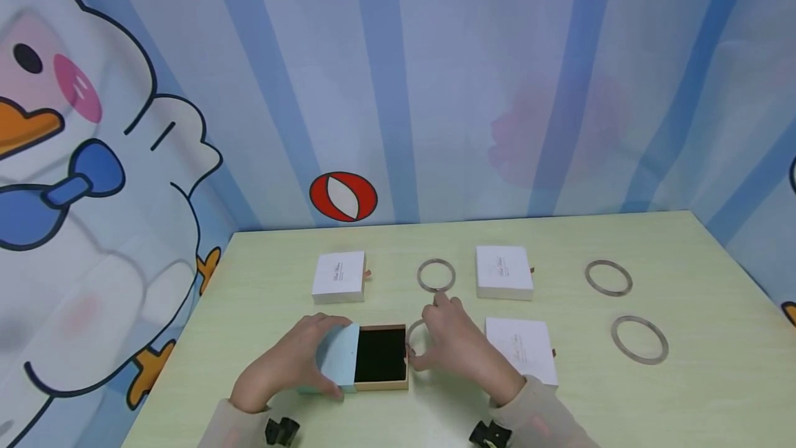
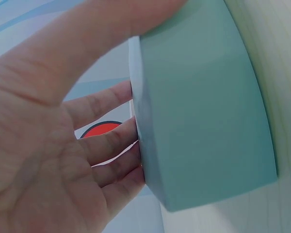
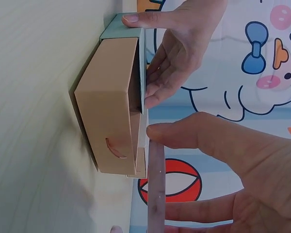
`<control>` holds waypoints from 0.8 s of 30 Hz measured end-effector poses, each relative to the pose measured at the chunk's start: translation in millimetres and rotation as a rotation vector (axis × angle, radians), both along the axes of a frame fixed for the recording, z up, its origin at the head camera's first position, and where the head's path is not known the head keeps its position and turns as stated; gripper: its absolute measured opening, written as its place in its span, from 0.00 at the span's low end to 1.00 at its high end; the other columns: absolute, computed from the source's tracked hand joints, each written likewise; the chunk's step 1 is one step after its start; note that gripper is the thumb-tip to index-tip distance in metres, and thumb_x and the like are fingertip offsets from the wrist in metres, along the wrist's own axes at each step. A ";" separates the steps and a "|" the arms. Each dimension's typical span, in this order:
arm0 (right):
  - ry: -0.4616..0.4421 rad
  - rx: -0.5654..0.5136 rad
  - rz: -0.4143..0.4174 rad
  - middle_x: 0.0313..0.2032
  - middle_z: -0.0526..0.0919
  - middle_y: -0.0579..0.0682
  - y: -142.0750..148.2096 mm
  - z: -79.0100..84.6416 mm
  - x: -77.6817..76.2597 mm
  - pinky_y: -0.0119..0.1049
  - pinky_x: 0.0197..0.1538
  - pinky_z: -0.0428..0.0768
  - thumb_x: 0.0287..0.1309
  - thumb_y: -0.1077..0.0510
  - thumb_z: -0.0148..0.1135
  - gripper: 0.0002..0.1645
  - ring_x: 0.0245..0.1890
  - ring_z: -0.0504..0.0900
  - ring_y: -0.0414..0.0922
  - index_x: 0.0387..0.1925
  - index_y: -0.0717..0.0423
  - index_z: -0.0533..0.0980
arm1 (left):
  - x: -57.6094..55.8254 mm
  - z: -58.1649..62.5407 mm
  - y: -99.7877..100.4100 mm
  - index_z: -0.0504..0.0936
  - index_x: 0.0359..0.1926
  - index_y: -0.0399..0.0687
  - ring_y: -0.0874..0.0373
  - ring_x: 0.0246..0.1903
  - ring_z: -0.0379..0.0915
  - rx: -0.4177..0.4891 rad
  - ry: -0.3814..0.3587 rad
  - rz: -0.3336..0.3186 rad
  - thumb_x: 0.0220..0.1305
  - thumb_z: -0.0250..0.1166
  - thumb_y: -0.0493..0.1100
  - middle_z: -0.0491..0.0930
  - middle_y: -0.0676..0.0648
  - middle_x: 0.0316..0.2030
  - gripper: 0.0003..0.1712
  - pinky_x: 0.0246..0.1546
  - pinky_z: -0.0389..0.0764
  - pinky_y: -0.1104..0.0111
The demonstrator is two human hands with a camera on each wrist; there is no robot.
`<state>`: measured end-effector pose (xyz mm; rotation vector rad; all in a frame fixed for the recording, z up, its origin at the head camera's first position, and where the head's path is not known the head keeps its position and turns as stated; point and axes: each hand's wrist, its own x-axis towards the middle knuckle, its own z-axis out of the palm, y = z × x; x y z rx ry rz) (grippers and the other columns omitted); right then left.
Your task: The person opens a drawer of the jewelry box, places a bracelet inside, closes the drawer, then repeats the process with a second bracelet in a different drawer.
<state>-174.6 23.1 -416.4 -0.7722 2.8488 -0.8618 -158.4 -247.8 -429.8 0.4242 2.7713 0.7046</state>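
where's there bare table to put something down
Bare table shows in the near right corner, nearer than the closer right-side ring, and at the back left, between the table's left edge and back left white box. It's crowded mid-front: left hand, blue box, right hand, held ring, front white box.

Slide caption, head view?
Left hand grips a pale-blue rectangular box, its black-lined tan drawer partly open; right hand holds a greyish round ring beside it.
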 end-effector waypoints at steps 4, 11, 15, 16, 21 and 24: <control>0.019 0.003 0.005 0.34 0.73 0.57 -3.0 0.1 -0.9 0.43 0.35 0.73 0.32 0.58 0.81 0.23 0.34 0.69 0.55 0.25 0.64 0.75 | -0.3 -0.3 -0.6 0.74 0.64 0.48 0.46 0.54 0.66 -0.004 -0.002 -0.001 0.27 0.89 0.51 0.73 0.44 0.58 0.57 0.53 0.74 0.47; 0.009 0.012 0.015 0.35 0.72 0.55 -8.0 0.2 -1.6 0.42 0.35 0.73 0.33 0.58 0.81 0.22 0.35 0.69 0.54 0.26 0.64 0.76 | -1.8 -0.1 -1.5 0.74 0.64 0.47 0.46 0.54 0.66 0.004 0.001 -0.012 0.27 0.89 0.51 0.74 0.43 0.58 0.58 0.55 0.73 0.47; 0.025 0.021 0.037 0.32 0.72 0.52 -10.8 -1.4 -2.6 0.40 0.35 0.72 0.32 0.57 0.83 0.24 0.33 0.68 0.52 0.25 0.64 0.76 | -2.2 -0.5 -1.6 0.74 0.64 0.48 0.47 0.54 0.65 -0.001 -0.005 -0.005 0.27 0.89 0.52 0.73 0.44 0.58 0.58 0.55 0.73 0.47; 0.027 0.023 0.041 0.31 0.72 0.52 -11.6 -1.8 -2.8 0.40 0.35 0.72 0.31 0.56 0.83 0.24 0.33 0.68 0.51 0.25 0.64 0.76 | -2.3 -0.5 -1.6 0.74 0.64 0.48 0.47 0.55 0.66 -0.001 -0.005 -0.005 0.27 0.89 0.52 0.73 0.44 0.58 0.58 0.55 0.73 0.47; 0.031 0.017 0.053 0.30 0.72 0.50 -16.1 -2.5 -3.7 0.37 0.33 0.72 0.30 0.56 0.84 0.24 0.32 0.68 0.50 0.24 0.63 0.77 | -2.5 -1.0 -2.2 0.74 0.64 0.47 0.47 0.54 0.66 0.004 0.002 -0.015 0.27 0.89 0.51 0.74 0.44 0.58 0.58 0.54 0.73 0.48; 0.039 0.005 0.062 0.29 0.71 0.49 -19.0 -3.6 -3.7 0.35 0.33 0.71 0.29 0.56 0.84 0.23 0.32 0.68 0.49 0.23 0.63 0.77 | -2.5 -1.0 -2.7 0.73 0.64 0.47 0.46 0.54 0.66 0.007 0.000 -0.021 0.27 0.89 0.52 0.74 0.43 0.57 0.58 0.53 0.74 0.48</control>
